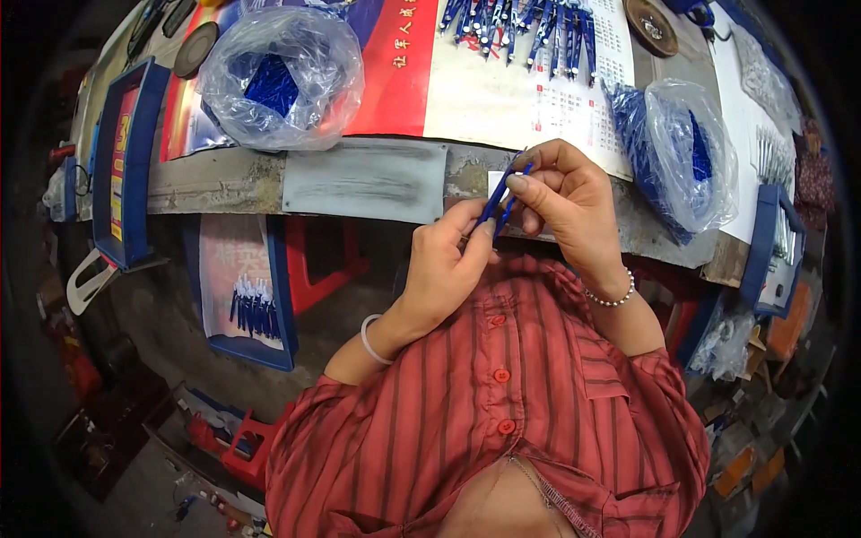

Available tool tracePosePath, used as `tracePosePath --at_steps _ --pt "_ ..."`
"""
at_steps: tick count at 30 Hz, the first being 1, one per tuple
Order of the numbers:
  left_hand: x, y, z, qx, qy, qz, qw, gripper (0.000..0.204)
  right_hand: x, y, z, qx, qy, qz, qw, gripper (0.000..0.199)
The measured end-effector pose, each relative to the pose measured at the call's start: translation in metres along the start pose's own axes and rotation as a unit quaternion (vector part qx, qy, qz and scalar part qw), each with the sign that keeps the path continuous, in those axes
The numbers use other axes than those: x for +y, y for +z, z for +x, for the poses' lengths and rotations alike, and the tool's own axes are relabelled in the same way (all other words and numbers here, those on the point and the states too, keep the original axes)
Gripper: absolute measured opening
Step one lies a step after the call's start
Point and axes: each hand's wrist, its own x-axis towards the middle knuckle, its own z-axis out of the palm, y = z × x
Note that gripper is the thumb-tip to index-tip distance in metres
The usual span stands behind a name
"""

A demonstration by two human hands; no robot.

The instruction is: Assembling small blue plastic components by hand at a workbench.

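My left hand (447, 267) is closed on a slender blue pen barrel (491, 206), in front of my chest at the table's near edge. With thumb and fingers pinched together, my right hand (567, 199) grips the upper end of a second blue pen piece (506, 213), close beside the first. Whether the two pieces touch is hidden by my fingers. Beyond my hands lie several blue pens (538, 40) with white tips, in a row on a printed calendar sheet (502, 103).
A clear plastic bag of blue parts (309, 112) stands at the left, another bag of blue parts (708, 193) at the right. Blue trays (134, 179) hang at the table's sides. A lower blue tray (285, 314) holds pens. A red stool (309, 282) sits under the table.
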Motion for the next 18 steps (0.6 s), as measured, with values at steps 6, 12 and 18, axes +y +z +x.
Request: tracePosePath --at_steps 6,12,18 --pt "-0.002 -0.002 0.0 0.001 0.003 0.016 1.0 0.024 0.009 0.003 0.0 -0.001 -0.019 -0.05 0.999 0.014" --pt "-0.002 -0.002 0.0 0.007 0.003 0.01 1.0 0.024 0.019 0.01 -0.002 0.021 -0.063 -0.112 0.991 0.015" --pt "-0.012 -0.003 0.001 0.023 0.046 0.023 0.998 0.024 0.024 0.013 -0.003 0.033 -0.161 -0.237 0.958 0.013"
